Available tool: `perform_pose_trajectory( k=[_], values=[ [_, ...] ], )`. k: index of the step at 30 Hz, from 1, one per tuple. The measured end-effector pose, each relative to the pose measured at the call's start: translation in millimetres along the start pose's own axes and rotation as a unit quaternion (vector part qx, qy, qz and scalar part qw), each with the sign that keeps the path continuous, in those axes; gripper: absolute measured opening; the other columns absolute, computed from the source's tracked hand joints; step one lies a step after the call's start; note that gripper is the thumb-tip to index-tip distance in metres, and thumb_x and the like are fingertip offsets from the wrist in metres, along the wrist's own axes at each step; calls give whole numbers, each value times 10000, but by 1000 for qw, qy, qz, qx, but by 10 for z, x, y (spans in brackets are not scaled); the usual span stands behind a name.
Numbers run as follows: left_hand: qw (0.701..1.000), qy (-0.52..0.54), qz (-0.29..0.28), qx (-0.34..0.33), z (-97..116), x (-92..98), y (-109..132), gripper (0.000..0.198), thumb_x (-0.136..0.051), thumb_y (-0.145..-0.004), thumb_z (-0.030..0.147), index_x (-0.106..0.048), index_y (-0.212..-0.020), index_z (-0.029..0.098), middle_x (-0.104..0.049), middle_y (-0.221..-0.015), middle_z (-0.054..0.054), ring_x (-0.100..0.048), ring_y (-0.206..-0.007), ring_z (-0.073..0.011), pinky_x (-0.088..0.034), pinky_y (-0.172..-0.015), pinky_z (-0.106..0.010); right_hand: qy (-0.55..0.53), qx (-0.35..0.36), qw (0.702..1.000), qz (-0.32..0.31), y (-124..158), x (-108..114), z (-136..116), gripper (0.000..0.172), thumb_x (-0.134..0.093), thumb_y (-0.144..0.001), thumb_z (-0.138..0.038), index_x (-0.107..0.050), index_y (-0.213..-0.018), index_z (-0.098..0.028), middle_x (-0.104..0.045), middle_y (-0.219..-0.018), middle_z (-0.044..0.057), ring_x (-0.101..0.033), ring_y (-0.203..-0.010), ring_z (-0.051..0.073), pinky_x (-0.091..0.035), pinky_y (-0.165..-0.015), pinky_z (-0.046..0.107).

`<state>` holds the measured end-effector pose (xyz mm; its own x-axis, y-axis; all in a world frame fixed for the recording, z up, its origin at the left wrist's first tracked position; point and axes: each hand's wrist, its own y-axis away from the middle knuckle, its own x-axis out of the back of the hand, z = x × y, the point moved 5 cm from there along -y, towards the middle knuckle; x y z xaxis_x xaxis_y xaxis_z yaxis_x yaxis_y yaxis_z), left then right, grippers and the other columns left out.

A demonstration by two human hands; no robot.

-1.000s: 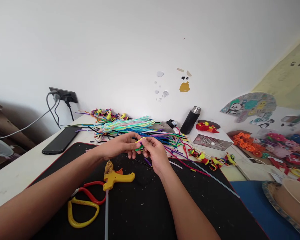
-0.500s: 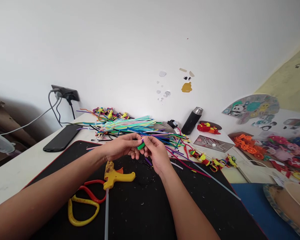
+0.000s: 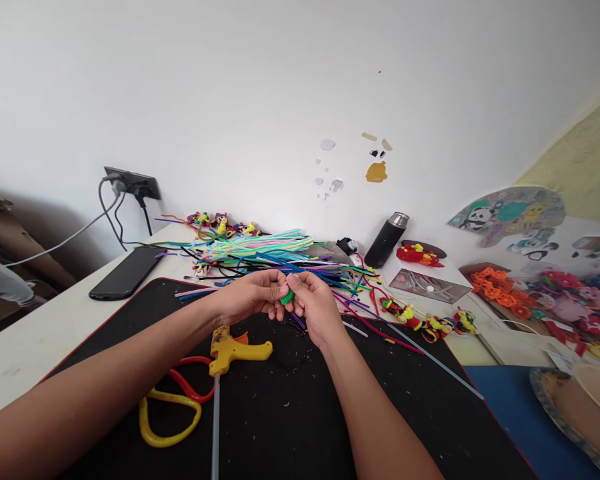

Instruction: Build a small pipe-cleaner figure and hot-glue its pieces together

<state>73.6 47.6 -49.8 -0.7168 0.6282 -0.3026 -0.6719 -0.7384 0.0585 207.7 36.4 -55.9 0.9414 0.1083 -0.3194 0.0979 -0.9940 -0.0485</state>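
A small piece of green pipe cleaner [image 3: 287, 297] sits between my two hands, mostly covered by the fingers. A hint of purple shows at its upper end. My left hand [image 3: 255, 295] is closed, thumb and fingers pinching the piece from the left. From the right, my right hand [image 3: 311, 303] pinches it too, thumb on top. Both hands are above the black mat [image 3: 280, 427]. Below the left hand lies a yellow glue gun [image 3: 230, 352] with a long glue stick [image 3: 215, 427] in it. Scissors with red and yellow handles [image 3: 170, 419] lie partly under the left forearm.
Behind the hands is a heap of colourful pipe cleaners [image 3: 265, 250]. A phone [image 3: 125, 273] lies at left. A black bottle [image 3: 387, 240] and a white box [image 3: 425, 283] stand at back right. Several small pipe-cleaner figures [image 3: 435, 327] lie at right, near a basket [image 3: 555, 400].
The green piece now tilts more steeply downward and less of it shows. Both hands stay together, fingers shifted slightly around it. The whole view has moved a little.
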Motion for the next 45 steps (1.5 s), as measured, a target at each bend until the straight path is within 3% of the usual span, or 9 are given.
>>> perform_pose_trajectory(
  k=[5,9,13,24,35,40,45],
  values=[
    [999,-31,-4,9,51,0,28,395,-835,-867,467,-582,-929,171,-745,-862,-62,-712,-698,-158,-550,-645,-262,0,5,1000,1,-1,-3,-3,445,-888,-750,-549,-640,-805,-183,-502,-485,-82,-422,-401,70,-259,-397,200],
    [989,-149,-19,-13,163,-10,65,424,-817,-876,501,-538,-997,205,-746,-902,-39,-703,-752,-168,-570,-680,-293,-16,17,1000,4,-16,-5,3,443,-894,-749,-537,-634,-803,-183,-566,-558,-61,-381,-393,48,-240,-386,200],
    [975,-218,14,-41,214,4,65,433,-826,-857,502,-514,-923,210,-697,-806,13,-668,-698,-143,-560,-666,-279,-40,25,999,13,-26,-2,5,454,-913,-733,-529,-629,-793,-180,-551,-588,-73,-340,-385,30,-224,-373,198],
    [981,-188,25,-51,153,-29,12,438,-823,-853,514,-524,-829,195,-683,-717,13,-676,-637,-140,-566,-626,-274,-30,21,999,19,-12,-13,-7,488,-898,-729,-556,-564,-782,-205,-466,-498,-110,-308,-364,37,-215,-371,196],
    [989,-140,16,-38,170,-3,16,439,-860,-829,491,-549,-897,188,-733,-784,-15,-727,-704,-167,-589,-657,-280,-46,14,999,12,7,-21,-44,480,-900,-737,-553,-566,-776,-210,-394,-476,-128,-277,-373,36,-225,-377,191],
    [987,-151,33,-45,128,0,-9,447,-867,-822,484,-539,-805,180,-699,-703,-5,-688,-621,-144,-560,-589,-256,-40,12,999,18,5,-35,-18,505,-904,-715,-569,-553,-765,-210,-382,-451,-135,-281,-356,37,-209,-366,191],
    [985,-152,49,-70,106,-43,3,465,-857,-828,507,-509,-837,199,-674,-652,18,-659,-554,-137,-524,-520,-236,-40,8,999,17,-9,-35,8,509,-902,-716,-574,-547,-772,-214,-379,-457,-137,-277,-357,37,-205,-366,191]
  ],
)
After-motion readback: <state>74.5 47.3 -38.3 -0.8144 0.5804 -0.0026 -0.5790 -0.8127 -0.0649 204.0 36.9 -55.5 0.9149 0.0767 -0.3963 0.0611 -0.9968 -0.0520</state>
